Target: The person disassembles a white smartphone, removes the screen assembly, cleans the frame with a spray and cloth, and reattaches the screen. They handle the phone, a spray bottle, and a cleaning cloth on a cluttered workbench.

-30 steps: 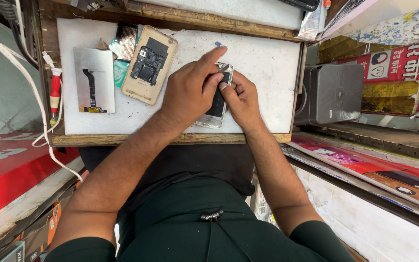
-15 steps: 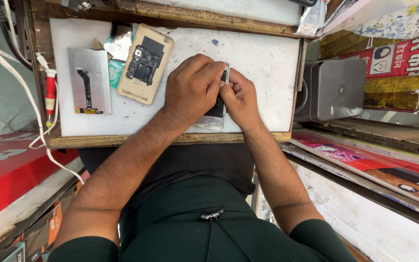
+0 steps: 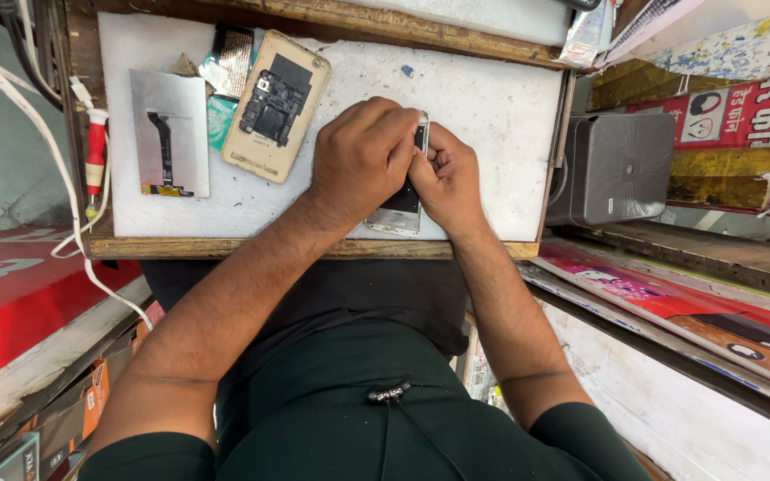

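Note:
A white smartphone (image 3: 400,212) lies on the white work mat (image 3: 492,98), mostly covered by both my hands. My left hand (image 3: 363,160) curls over its top, fingers closed around the upper edge. Beside it, my right hand (image 3: 447,178) grips the phone's right side, thumb pressed near the top corner. To the left sits an opened gold phone back shell (image 3: 275,105) showing a dark circuit board. Further left lies a silver display panel with a black flex cable (image 3: 169,134).
A red-handled screwdriver (image 3: 94,156) lies at the mat's left edge beside a white cable (image 3: 42,134). A grey box (image 3: 615,167) stands to the right of the wooden tray rim (image 3: 269,248). Red counter (image 3: 11,303) lies to the left, printed posters to the right.
The view has shifted slightly. My left hand's fingers have curled tighter over the phone's top, and my right hand has closed in against it.

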{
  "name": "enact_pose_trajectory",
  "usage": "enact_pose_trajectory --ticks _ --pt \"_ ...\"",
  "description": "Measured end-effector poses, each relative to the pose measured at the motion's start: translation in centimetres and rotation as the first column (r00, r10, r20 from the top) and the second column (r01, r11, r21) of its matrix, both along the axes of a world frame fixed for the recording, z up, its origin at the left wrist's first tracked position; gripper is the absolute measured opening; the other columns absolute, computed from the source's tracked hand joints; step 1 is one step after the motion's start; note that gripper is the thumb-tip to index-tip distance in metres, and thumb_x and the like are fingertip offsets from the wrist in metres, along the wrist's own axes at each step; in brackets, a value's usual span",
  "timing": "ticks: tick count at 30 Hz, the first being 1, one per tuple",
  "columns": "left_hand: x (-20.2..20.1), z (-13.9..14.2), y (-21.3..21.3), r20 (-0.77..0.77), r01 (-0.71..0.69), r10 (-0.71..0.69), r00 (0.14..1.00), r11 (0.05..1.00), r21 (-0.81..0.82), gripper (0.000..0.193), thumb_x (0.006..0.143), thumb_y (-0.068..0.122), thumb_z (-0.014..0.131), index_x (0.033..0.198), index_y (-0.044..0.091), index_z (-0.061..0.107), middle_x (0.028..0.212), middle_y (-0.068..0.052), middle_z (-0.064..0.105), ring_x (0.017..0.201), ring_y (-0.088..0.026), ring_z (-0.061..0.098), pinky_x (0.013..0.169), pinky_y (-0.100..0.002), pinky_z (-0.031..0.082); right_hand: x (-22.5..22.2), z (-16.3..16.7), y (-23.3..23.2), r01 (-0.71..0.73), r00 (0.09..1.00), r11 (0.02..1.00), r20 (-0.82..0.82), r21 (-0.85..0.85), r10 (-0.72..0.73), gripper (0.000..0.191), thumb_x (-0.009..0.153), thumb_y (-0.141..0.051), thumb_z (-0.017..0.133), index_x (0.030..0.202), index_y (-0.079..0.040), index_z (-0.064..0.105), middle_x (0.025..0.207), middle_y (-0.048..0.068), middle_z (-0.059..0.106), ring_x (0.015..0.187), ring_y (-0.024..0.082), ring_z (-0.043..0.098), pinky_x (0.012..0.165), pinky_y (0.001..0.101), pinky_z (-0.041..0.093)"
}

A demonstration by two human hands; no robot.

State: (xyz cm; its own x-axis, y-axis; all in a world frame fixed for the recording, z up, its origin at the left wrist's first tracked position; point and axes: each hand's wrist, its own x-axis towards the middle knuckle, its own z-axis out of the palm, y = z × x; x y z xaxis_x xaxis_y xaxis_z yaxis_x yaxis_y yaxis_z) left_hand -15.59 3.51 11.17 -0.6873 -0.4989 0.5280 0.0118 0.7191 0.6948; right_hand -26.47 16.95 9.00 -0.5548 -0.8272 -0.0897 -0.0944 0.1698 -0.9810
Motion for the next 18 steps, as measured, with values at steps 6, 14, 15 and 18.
enact_pose_trajectory --ticks 6,14,15,18 --pt "0.09 0.05 -0.09 -0.044 0.086 -0.088 0.995 0.995 -0.058 0.017 0.094 0.005 0.072 0.11 0.001 0.069 0.097 -0.01 0.07 0.089 -0.024 0.073 0.075 -0.034 0.062 -0.03 0.21 0.11 0.001 1.0 1.0 0.003 -0.006 -0.001 0.017 0.106 -0.006 0.055 0.119 0.001 0.065 0.075 -0.009 0.057 0.064 -0.003 0.041 0.055 0.0179 0.03" --pt "-0.05 -0.26 0.03 -0.011 0.038 -0.038 0.999 0.999 -0.026 0.01 0.098 0.002 0.069 0.108 0.0 0.07 0.096 -0.01 0.071 0.088 -0.024 0.074 0.073 -0.034 0.062 0.0 -0.02 0.13 0.021 1.0 1.0 -0.002 0.001 -0.021 0.018 0.106 -0.006 0.055 0.119 0.002 0.065 0.075 -0.008 0.057 0.064 -0.002 0.041 0.055 0.018 0.03" --pt "-0.06 -0.32 -0.01 -0.013 0.066 -0.066 0.998 0.997 -0.048 0.01 0.099 0.001 0.068 0.109 0.0 0.07 0.096 -0.01 0.071 0.088 -0.023 0.074 0.073 -0.034 0.063 -0.04 -0.06 0.13 0.016 1.0 1.0 -0.004 -0.011 -0.016 0.018 0.106 -0.005 0.055 0.12 0.002 0.065 0.076 -0.008 0.056 0.065 -0.002 0.042 0.056 0.0182 0.031" --pt "-0.04 -0.43 -0.13 -0.048 0.105 -0.109 0.993 0.992 -0.075 0.013 0.098 0.005 0.07 0.109 -0.001 0.07 0.097 -0.011 0.071 0.089 -0.024 0.074 0.074 -0.034 0.063 -0.13 -0.16 0.06 -0.012 1.0 0.998 0.003 -0.054 0.013 0.017 0.107 -0.005 0.055 0.119 0.002 0.065 0.08 -0.007 0.058 0.069 -0.001 0.045 0.059 0.0188 0.034"
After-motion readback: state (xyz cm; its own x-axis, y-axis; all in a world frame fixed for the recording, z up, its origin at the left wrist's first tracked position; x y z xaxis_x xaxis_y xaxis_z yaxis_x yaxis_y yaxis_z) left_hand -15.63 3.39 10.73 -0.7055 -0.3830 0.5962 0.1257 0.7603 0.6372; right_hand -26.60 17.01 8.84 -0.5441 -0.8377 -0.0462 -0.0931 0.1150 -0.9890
